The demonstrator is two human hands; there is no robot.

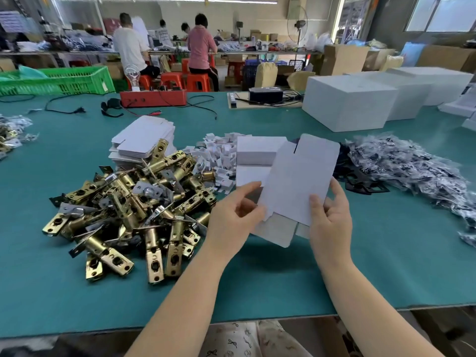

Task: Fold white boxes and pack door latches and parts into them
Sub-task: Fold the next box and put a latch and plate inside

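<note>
I see a flat white box blank (298, 176) held up over the green table (386, 253), tilted a little to the right, with its bottom flaps hanging loose. My left hand (231, 215) grips its lower left edge, fingers curled round the card. My right hand (331, 215) holds the lower right edge, thumb pressed on the front face and fingers behind.

Just behind the blank stand folded white boxes (257, 150), partly hidden by it. To the left lies a big heap of brass door latches (134, 207), jumbled at all angles. Behind the heap sits a stack of flat blanks (144, 140), and between that stack and the folded boxes there is a pile of small white card pieces (219, 155). To the right lie black plates (360, 184) and a spread of small bagged parts (412, 166).

Farther back on the right are large white cartons (350, 101); at the back left, a green crate (59, 79).
</note>
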